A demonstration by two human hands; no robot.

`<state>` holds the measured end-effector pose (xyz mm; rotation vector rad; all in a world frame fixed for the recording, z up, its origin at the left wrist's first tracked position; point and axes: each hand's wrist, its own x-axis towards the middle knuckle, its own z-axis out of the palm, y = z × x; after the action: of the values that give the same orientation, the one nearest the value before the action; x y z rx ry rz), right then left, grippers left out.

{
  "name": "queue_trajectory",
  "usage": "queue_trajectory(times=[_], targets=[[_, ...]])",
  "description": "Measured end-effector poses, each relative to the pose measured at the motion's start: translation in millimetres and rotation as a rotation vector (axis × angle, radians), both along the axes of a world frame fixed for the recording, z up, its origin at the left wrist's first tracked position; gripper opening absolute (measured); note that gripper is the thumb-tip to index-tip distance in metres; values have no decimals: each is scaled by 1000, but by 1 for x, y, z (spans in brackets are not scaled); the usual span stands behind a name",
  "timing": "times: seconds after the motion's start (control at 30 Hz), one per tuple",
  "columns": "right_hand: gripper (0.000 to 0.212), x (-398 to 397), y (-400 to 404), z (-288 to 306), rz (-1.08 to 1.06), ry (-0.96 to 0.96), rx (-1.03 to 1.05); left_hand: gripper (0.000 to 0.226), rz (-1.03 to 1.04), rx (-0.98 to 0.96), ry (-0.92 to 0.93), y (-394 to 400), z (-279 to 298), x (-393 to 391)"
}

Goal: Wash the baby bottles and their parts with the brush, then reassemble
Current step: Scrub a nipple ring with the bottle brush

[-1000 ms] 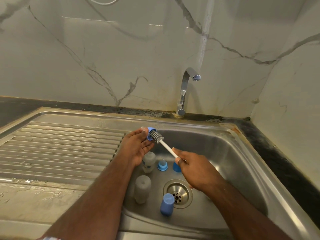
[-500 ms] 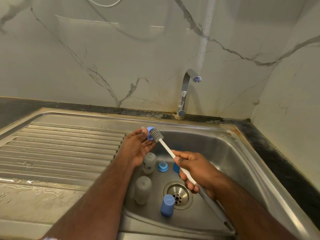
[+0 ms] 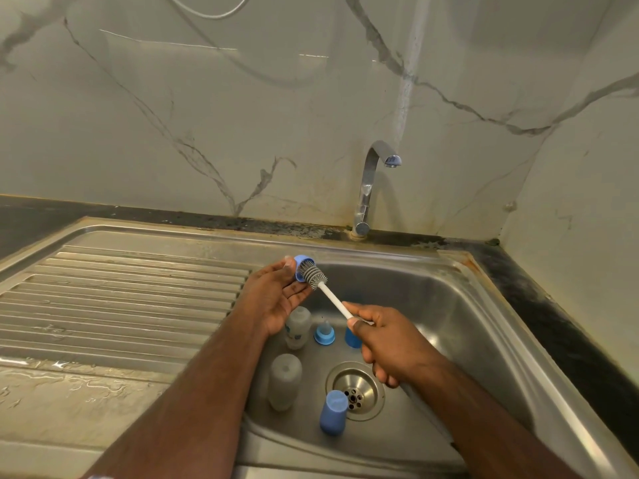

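Observation:
My left hand (image 3: pixel 276 295) holds a small blue cap (image 3: pixel 301 265) over the sink's back left corner, its opening turned to the right. My right hand (image 3: pixel 387 344) grips the white handle of the bottle brush (image 3: pixel 332 300), whose grey bristle head sits partly inside the cap. Down in the sink basin (image 3: pixel 449 326) lie two cloudy bottles, one near my left wrist (image 3: pixel 298 326) and one closer to me (image 3: pixel 284 382). A blue collar with its teat (image 3: pixel 324 334) stands between them and a blue part (image 3: pixel 352 337) half hidden by my right hand. Another blue cap (image 3: pixel 333 412) stands by the drain.
The steel drain (image 3: pixel 356 385) is in the basin's middle. A chrome tap (image 3: pixel 371 188) rises at the back, with no water running. The ribbed draining board (image 3: pixel 121 299) stretches to the left, wet at its near edge. Marble walls close off the back and right.
My right hand slid down the handle and has come back up to grip it near the middle. The brush head stays in the blue cap; my left hand has barely moved.

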<state>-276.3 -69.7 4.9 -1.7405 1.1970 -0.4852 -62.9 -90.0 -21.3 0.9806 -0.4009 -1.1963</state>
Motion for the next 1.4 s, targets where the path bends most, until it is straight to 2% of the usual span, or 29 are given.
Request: queue_trajectory(times=[0.1, 0.2, 0.43, 0.57, 0.63, 0.73, 0.8, 0.87, 0.93, 1.0, 1.13, 1.23, 1.4], targets=[[41, 4, 5, 0, 42, -4, -7, 33, 6, -5, -14, 1, -1, 2], [40, 1, 3, 2, 74, 69, -51, 31, 26, 6, -14, 1, -1, 3], [43, -3, 2, 5, 61, 372, -443, 23, 37, 42, -16, -1, -2, 2], [45, 4, 1, 2, 88, 495, -459, 13, 64, 30, -53, -1, -1, 0], [43, 4, 2, 5, 127, 453, -347, 10, 75, 17, -63, -1, 1, 1], [40, -3, 4, 12, 107, 270, -175, 14, 64, -4, -54, 1, 2, 1], [40, -3, 2, 11, 59, 260, -252, 16, 59, -3, -66, 2, 1, -1], [42, -1, 1, 7, 45, 360, -367, 16, 57, 1, -74, 2, 2, -2], [44, 2, 2, 2, 56, 419, -396, 15, 58, -3, -76, 2, 3, -2], [42, 4, 3, 3, 78, 378, -311, 16, 57, -7, -66, 3, 6, -2], [40, -4, 3, 6, 110, 128, -32, 31, 31, -18, 35, 4, 6, 1], [39, -8, 0, 3, 67, 130, -93, 37, -29, -30, 106, 4, 6, 2], [43, -4, 0, 0, 74, 354, -367, 21, -62, 38, 84, 5, 4, 1]])
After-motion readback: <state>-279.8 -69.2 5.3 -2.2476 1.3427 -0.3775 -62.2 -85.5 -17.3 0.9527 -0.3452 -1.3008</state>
